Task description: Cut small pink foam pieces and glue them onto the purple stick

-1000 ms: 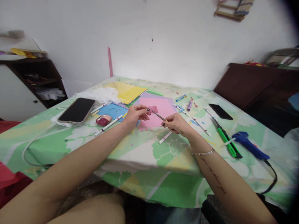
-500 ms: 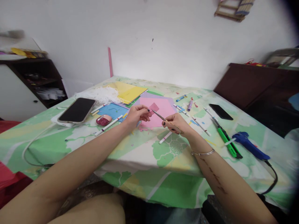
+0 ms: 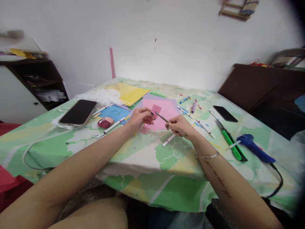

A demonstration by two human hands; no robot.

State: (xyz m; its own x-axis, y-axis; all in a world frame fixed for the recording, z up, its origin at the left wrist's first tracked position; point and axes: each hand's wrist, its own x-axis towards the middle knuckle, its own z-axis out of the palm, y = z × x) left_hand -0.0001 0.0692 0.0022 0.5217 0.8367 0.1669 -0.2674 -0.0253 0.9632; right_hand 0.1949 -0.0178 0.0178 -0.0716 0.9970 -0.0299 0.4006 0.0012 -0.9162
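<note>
Green, white and yellow cloth (image 3: 143, 162) hangs over the near edge of the surface (image 3: 78, 140). Above it stretch the person's two bare forearms, a thin metal bracelet (image 3: 207, 156) circling the right wrist. To the right lie a blue glue gun (image 3: 258, 149) and a green cutter (image 3: 231, 141), close beside each other. A white marker (image 3: 168, 140) lies partly under the right hand (image 3: 179, 125), which is curled around the handles of the scissors (image 3: 162, 117). Their blades point away to the left, the tips at the small pink piece (image 3: 156, 109). The left hand (image 3: 141, 117) pinches that piece near its lower left corner, with the other fingers bent. The piece appears over the larger pink sheet (image 3: 169, 111); how far it is lifted cannot be told.

Left of the left hand are another white marker (image 3: 111, 128), a small pink and red case (image 3: 105, 122) and a phone (image 3: 78, 113). A second phone (image 3: 225, 114) lies at the far right. Farther back come a blue sheet (image 3: 114, 111), a rolled purple tube (image 3: 194, 106), a heap of white string (image 3: 102, 95) and a yellow sheet (image 3: 133, 95). Behind everything, a pink strip (image 3: 111, 63) stands against the white wall (image 3: 178, 47).
</note>
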